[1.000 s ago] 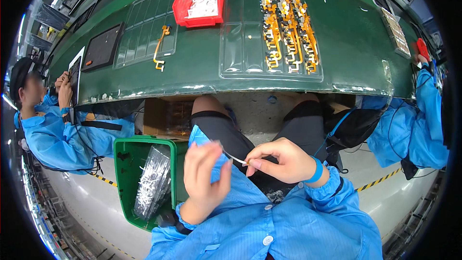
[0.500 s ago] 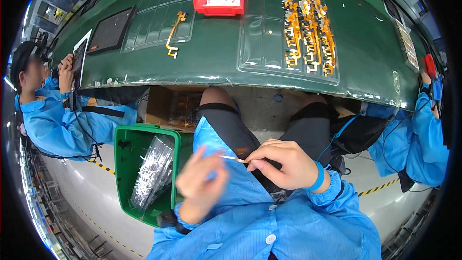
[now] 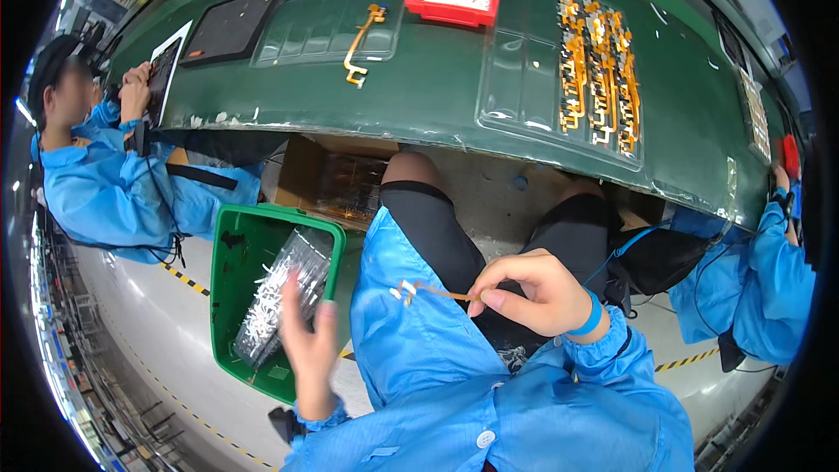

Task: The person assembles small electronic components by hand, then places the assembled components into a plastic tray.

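My right hand [image 3: 535,294], with a blue band at its wrist, pinches one end of a thin orange flex cable [image 3: 447,293] above my lap. The cable's free end points left and carries small white and metallic pieces, somewhat blurred. Beside the near right side of the green bin [image 3: 337,249], my left hand [image 3: 312,354] is raised with its fingers apart and nothing in them. Inside that bin lie clear plastic trays [image 3: 301,293] strewn with small white strips [image 3: 262,319].
On the green table [image 3: 419,105] are a red box [image 3: 454,13] of white pieces, a clear tray [image 3: 516,79] with rows of flex cables [image 3: 599,79], a single flex cable [image 3: 357,48] and a black panel [image 3: 232,24]. Co-workers sit left [image 3: 96,183] and right [image 3: 760,271]. A cardboard box [image 3: 301,170] stands underneath.
My left hand has moved away from the flex cable, left toward the green bin, and its fingers have spread. My right hand keeps the cable and is slightly further right. The view has shifted.
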Tool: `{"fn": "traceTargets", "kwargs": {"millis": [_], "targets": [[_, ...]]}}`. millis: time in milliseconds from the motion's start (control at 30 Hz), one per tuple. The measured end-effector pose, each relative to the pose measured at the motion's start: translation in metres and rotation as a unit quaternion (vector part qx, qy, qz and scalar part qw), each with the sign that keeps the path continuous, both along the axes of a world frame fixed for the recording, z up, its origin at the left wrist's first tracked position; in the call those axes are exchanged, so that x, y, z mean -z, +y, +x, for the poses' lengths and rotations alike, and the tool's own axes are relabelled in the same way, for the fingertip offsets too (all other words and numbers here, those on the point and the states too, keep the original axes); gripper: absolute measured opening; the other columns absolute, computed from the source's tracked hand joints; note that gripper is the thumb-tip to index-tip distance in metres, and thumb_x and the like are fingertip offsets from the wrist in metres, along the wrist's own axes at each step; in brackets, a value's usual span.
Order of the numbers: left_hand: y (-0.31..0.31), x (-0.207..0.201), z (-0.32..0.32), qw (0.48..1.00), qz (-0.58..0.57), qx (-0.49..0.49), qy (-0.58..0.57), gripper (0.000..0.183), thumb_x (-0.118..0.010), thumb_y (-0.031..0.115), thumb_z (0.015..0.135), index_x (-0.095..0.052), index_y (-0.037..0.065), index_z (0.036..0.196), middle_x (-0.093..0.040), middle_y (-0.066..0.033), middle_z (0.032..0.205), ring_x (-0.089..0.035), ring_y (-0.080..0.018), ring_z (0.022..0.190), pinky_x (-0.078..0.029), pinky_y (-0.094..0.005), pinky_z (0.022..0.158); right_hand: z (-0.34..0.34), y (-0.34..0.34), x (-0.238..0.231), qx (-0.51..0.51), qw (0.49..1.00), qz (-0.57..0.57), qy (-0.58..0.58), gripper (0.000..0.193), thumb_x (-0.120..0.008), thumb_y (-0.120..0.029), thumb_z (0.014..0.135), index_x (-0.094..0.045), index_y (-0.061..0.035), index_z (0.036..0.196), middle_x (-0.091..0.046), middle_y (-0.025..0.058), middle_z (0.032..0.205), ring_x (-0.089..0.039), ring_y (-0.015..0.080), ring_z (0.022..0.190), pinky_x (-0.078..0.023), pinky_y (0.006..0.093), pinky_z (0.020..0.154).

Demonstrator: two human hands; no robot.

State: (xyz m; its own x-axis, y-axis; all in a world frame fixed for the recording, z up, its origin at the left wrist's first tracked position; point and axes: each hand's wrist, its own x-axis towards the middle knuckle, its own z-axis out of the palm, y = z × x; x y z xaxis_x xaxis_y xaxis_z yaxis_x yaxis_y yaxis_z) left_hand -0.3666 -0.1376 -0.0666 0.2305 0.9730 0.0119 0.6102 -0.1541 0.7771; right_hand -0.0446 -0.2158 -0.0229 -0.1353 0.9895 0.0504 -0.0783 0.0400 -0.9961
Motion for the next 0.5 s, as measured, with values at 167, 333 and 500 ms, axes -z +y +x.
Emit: {"fn": "traceTargets", "kwargs": {"millis": [167,333,500], "targets": [[-0.013,-0.014,0.076,0.804,-0.348,0.19,-0.443,0.041,-0.052,0.023,0.101,-0.048,-0.004,0.132,-0.06,-0.0181,0.121,-0.062,-0.0258,0.11,-0.049,-0.0378,0.093,-0.001,-0.008,-0.002,-0.017,1.0,-0.02,0.014,0.011,-0.058,-0.005,0.093,-0.065,0.0017,0.099,-0.073,0.0114,0.087,-0.07,0.0194,0.083,-0.054,0.0291,0.075],[-0.01,-0.017,0.09,0.795,-0.425,0.207,-0.382,0.017,-0.055,0.009,0.099,-0.06,-0.003,0.11,-0.067,-0.01,0.093,-0.065,-0.0147,0.081,-0.053,-0.0283,0.073,0.011,-0.022,0.001,0.013,0.998,0.001,-0.062,0.01,-0.058,-0.003,0.093,-0.065,0.0019,0.097,-0.073,0.0121,0.087,-0.071,0.0216,0.081,-0.054,0.0297,0.074],[-0.003,-0.029,0.106,0.766,-0.478,0.189,-0.385,0.014,-0.059,0.006,0.096,-0.06,-0.002,0.108,-0.065,-0.0068,0.091,-0.064,-0.0123,0.08,-0.054,-0.0267,0.075,0.025,-0.037,0.007,0.033,0.998,-0.02,-0.042,0.011,-0.059,-0.003,0.092,-0.066,0.0017,0.099,-0.073,0.0121,0.088,-0.072,0.022,0.08,-0.055,0.0295,0.073]]}}
